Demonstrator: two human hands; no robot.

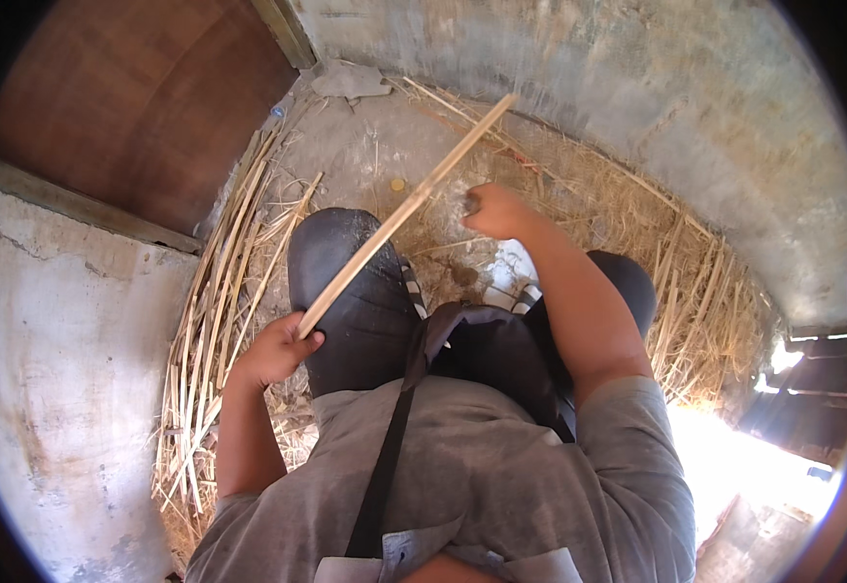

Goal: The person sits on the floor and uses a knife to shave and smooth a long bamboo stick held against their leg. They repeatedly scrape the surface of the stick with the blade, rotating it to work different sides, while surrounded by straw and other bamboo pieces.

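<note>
A rough concrete floor (pixel 365 146) carries everything. Along the left of the frame lies a bundle of long pale cane strips (pixel 215 321), running from upper centre down to the lower left. Loose straw and shavings (pixel 637 243) spread across the centre and right — thickest at the wall's foot. A flat grey stone (pixel 351 80) sits at top centre.
</note>
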